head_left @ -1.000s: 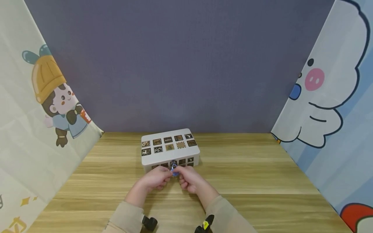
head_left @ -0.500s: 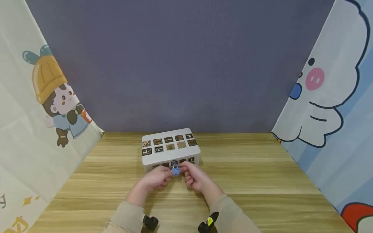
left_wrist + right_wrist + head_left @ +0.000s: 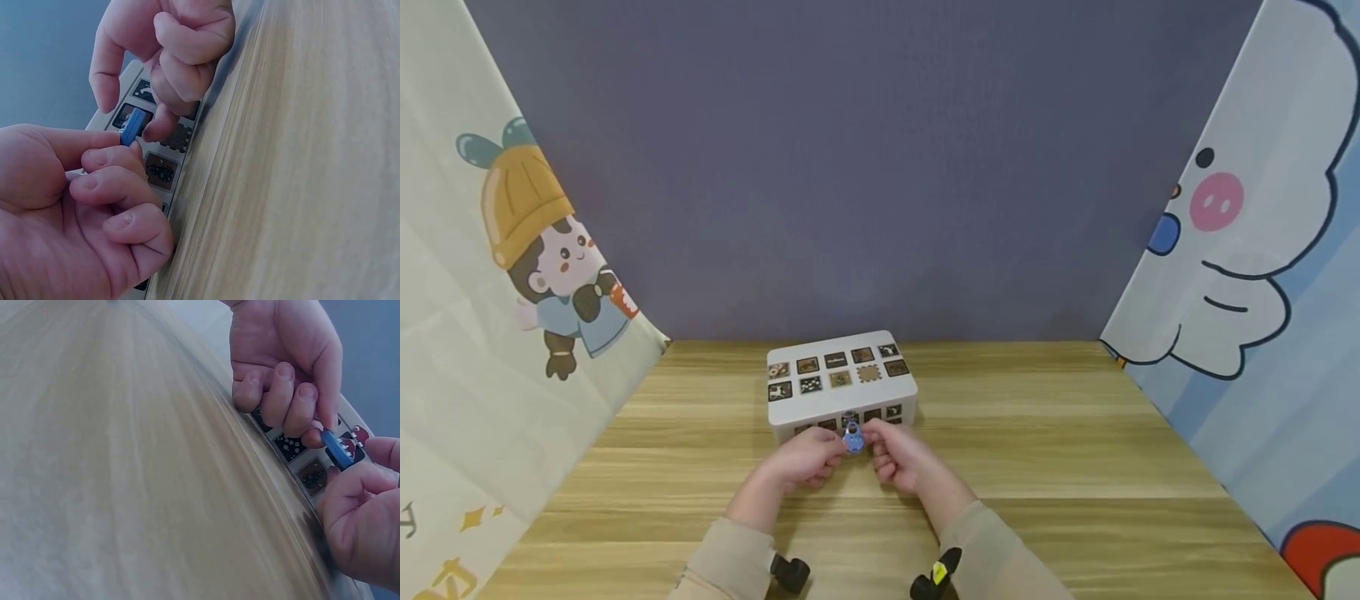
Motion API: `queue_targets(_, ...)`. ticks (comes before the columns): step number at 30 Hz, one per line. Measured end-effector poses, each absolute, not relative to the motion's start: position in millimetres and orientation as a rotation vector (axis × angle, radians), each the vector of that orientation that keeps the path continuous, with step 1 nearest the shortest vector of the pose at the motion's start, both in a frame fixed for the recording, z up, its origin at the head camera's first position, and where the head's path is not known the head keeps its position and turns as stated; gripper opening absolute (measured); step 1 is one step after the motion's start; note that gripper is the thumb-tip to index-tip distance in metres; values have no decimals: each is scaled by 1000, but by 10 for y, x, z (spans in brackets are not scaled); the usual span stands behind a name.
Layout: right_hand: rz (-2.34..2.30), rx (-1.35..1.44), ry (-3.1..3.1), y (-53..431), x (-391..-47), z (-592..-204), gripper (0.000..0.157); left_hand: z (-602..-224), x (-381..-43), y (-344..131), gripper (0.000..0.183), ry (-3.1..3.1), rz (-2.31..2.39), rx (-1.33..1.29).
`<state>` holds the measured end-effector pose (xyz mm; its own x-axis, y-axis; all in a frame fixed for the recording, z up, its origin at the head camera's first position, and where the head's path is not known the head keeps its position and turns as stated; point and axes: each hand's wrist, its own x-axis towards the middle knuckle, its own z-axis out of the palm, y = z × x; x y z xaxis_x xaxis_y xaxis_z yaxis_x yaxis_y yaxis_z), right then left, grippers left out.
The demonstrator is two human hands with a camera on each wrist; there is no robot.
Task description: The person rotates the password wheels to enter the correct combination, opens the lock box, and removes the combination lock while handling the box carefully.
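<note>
A small blue padlock [image 3: 853, 437] hangs at the front clasp of a white box [image 3: 820, 408] printed with square pictures. My left hand [image 3: 807, 457] pinches the padlock's left side between thumb and index finger, its other fingers curled. In the left wrist view, the blue padlock [image 3: 132, 127] shows edge-on, with small silvery parts on its side. My right hand [image 3: 901, 457] is close at the padlock's right side. Its thumb and index finger stand apart, the index fingertip beside the lock; whether it touches cannot be told. The right hand's other fingers are curled.
The box stands on a wooden table [image 3: 1037, 433], lid down. Behind rises a dark grey-blue panel [image 3: 880, 167]. Cartoon-printed sheets line the left [image 3: 445, 292] and right [image 3: 1262, 317] sides. Each wrist carries a small black camera mount.
My right hand has drawn slightly away to the right from the padlock, so more of its blue face shows. My left hand has kept its pinch.
</note>
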<state>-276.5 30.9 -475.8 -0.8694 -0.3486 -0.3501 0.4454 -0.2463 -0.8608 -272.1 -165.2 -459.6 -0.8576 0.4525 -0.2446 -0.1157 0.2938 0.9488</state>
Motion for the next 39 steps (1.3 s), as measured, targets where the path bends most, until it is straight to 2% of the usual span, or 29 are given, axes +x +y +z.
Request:
queue_targets(8, -2143, 95, 1522, 257, -2775, -4806, 22, -4619, -2731, -1653, 20, 2104, 1599, 290)
queue_targets(21, -2127, 91, 1565, 183, -2780, -4857, 6, -4640, -2729, -1646, 18, 2075, 1626, 293)
queue_targets(39, -2135, 85, 1599, 164, -2797, -4889, 8, -4624, -2739, -1656, 22, 2109, 1584, 300)
